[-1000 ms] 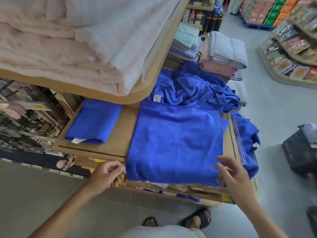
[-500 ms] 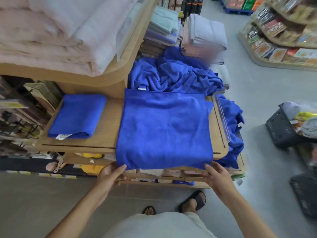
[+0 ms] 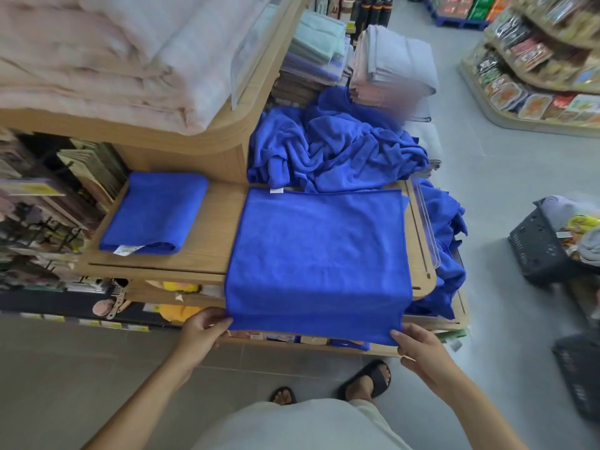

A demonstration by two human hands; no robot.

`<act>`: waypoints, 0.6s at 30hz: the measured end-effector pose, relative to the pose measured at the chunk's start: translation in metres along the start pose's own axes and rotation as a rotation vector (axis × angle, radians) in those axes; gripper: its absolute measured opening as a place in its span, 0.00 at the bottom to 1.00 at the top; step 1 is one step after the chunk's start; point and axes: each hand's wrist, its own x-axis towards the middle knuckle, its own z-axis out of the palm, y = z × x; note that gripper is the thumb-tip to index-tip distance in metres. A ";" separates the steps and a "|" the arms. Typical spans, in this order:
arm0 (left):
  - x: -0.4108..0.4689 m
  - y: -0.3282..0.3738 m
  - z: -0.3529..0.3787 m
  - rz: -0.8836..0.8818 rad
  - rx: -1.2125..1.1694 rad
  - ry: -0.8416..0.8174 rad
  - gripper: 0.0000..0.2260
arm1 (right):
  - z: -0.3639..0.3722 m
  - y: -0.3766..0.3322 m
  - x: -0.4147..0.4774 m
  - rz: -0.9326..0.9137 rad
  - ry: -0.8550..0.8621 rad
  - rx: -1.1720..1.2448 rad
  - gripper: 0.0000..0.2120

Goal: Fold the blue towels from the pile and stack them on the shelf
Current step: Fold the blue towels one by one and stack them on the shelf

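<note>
So, left hand [image 3: 203, 329] and right hand [image 3: 418, 347] each pinch a near corner of the flat blue microfibre towel [image 3: 318, 254] spread on the light wooden shelf [image 3: 217, 235], just in front of the crumpled blue towel pile [image 3: 331, 151].

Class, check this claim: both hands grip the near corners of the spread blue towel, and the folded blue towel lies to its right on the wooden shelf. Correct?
No: the head view shows the folded blue towel left of the spread blue towel, not right, on the wooden shelf. The left hand and right hand do grip its near corners.
</note>
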 end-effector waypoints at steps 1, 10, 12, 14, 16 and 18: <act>0.000 0.001 0.000 0.006 0.050 0.000 0.04 | -0.001 0.001 0.001 -0.008 0.033 -0.049 0.10; -0.009 0.079 -0.008 0.690 0.507 0.263 0.04 | -0.001 -0.078 -0.030 -0.356 0.025 -0.845 0.05; 0.014 0.112 -0.004 0.736 0.583 0.280 0.05 | 0.005 -0.121 -0.030 -0.470 0.022 -0.778 0.06; 0.046 0.145 0.002 0.705 0.681 0.294 0.06 | 0.009 -0.165 -0.016 -0.585 0.108 -0.752 0.05; 0.081 0.174 0.009 0.598 0.795 0.266 0.09 | 0.010 -0.199 0.011 -0.631 0.200 -0.749 0.05; 0.109 0.197 0.016 0.450 0.901 0.232 0.13 | 0.014 -0.226 0.038 -0.623 0.266 -0.781 0.13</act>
